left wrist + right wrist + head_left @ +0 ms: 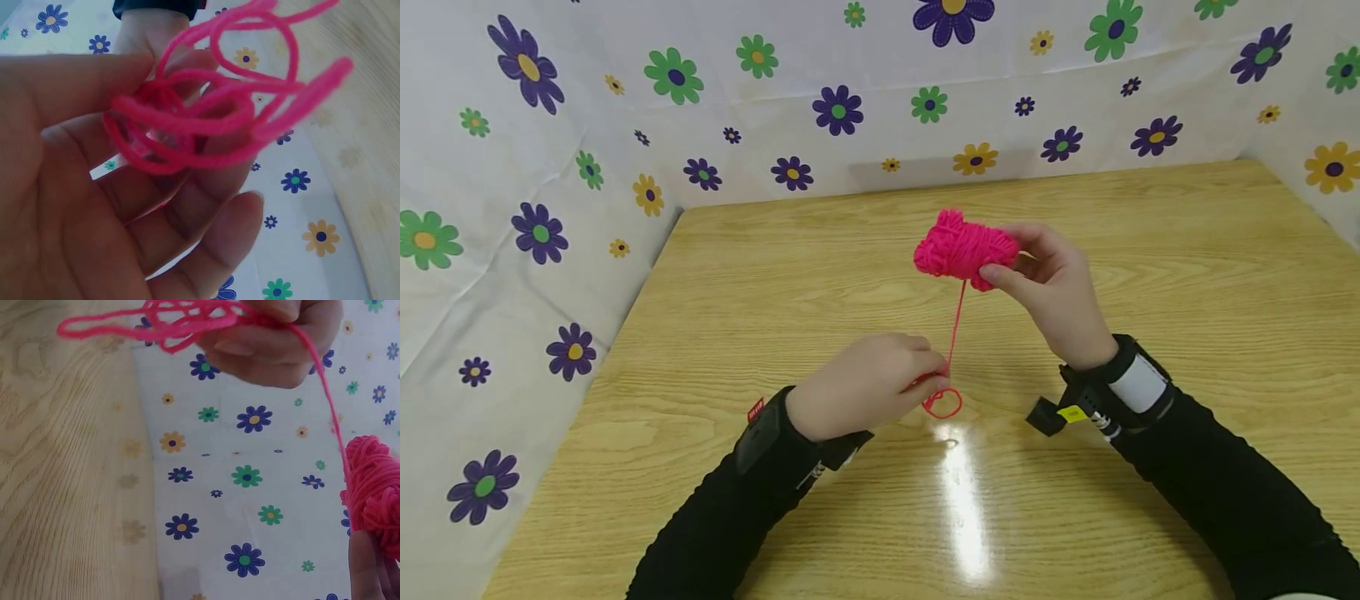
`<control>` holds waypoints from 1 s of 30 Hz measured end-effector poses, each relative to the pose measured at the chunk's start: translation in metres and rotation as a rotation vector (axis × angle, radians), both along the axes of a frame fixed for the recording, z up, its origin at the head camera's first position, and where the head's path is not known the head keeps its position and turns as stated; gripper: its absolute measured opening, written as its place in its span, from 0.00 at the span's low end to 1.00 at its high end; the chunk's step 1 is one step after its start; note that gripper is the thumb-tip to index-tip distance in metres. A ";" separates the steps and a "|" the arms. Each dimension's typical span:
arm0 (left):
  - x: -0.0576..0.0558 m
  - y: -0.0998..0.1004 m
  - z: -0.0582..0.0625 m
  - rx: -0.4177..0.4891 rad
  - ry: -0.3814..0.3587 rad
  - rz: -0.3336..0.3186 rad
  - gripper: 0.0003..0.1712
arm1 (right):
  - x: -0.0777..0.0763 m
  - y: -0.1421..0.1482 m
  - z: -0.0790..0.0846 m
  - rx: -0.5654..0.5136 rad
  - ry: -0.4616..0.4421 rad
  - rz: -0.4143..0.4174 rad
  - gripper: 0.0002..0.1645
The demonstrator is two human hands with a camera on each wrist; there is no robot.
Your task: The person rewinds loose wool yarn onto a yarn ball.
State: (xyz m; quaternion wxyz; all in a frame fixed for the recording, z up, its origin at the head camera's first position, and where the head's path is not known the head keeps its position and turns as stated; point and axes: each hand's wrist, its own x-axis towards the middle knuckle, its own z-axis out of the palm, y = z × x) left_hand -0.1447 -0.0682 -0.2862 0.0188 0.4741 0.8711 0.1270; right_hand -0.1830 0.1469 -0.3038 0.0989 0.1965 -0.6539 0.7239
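Note:
My right hand (1052,287) holds a bright pink skein of yarn (962,247) above the table, thumb in front and fingers behind its right end. A single strand (957,329) runs from the skein down to my left hand (872,379), lower and to the left. In the left wrist view, a loose tangle of yarn loops (187,125) is pinched between that thumb and fingers. The right wrist view shows the strand stretched between the left fingers (262,356) and the skein (378,494); a long loop sticks out from the tangle.
Both hands are over a wooden table (760,275) with a glossy light reflection near its front. A white cloth (715,100) printed with flowers stands behind and along the left side. Black straps with small devices (1120,387) sit on both wrists.

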 end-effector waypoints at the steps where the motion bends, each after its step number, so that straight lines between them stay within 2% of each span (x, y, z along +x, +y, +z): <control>1: 0.002 0.000 0.001 0.002 0.006 -0.009 0.08 | 0.000 -0.001 -0.001 0.024 0.011 -0.018 0.19; 8: 0.011 0.000 0.006 0.029 0.041 -0.037 0.08 | -0.005 -0.003 -0.010 0.208 0.110 -0.114 0.22; 11: 0.013 -0.002 0.010 0.063 0.050 -0.040 0.06 | -0.007 -0.003 -0.014 0.309 0.164 -0.116 0.23; 14: 0.013 -0.007 0.014 0.099 0.064 -0.036 0.04 | -0.009 -0.004 -0.018 0.430 0.216 -0.080 0.23; 17: 0.012 -0.013 0.021 0.130 0.070 -0.010 0.04 | -0.008 -0.005 -0.020 0.536 0.247 0.011 0.22; 22: 0.008 -0.027 0.031 0.181 0.097 0.077 0.03 | -0.006 -0.005 -0.019 0.649 0.245 0.236 0.21; 26: 0.002 -0.037 0.036 0.192 0.121 0.142 0.04 | -0.003 -0.005 -0.016 0.662 0.150 0.406 0.20; 30: -0.005 -0.044 0.038 0.179 0.090 0.197 0.05 | -0.001 -0.004 -0.013 0.619 0.032 0.553 0.20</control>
